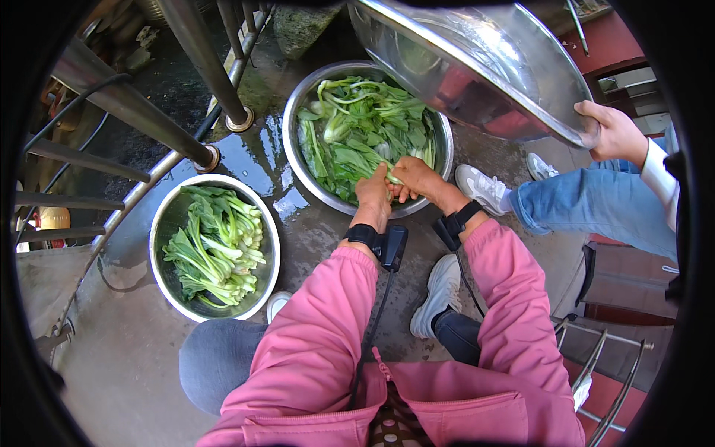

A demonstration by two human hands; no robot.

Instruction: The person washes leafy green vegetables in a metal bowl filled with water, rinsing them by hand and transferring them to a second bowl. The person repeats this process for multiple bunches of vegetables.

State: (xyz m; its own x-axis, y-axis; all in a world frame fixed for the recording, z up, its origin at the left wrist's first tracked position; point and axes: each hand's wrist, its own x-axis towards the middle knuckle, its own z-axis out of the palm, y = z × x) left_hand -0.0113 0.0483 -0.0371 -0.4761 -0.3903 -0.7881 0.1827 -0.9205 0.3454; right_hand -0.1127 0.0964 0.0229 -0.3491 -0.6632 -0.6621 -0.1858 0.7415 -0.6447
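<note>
Over the near rim of a stainless steel basin [290,131], my left hand [373,191] and my right hand [418,177] are close together. Both grip the pale stem end of a leafy green vegetable [362,158], whose leaves spread into the basin. Loose leafy greens [385,114] fill that basin, with water showing among them. To the left, a metal colander [270,285] holds more greens [223,240], laid with their cut stems mostly to the right. My fingers hide part of the stem I hold.
At upper right another person's hand [617,131] holds a large metal basin [475,84] tilted, overlapping the greens basin's far right edge. That person's shoe [483,187] stands nearby. Metal railing posts [206,61] rise at left. The concrete floor [240,156] is wet. A metal rack [600,363] is at lower right.
</note>
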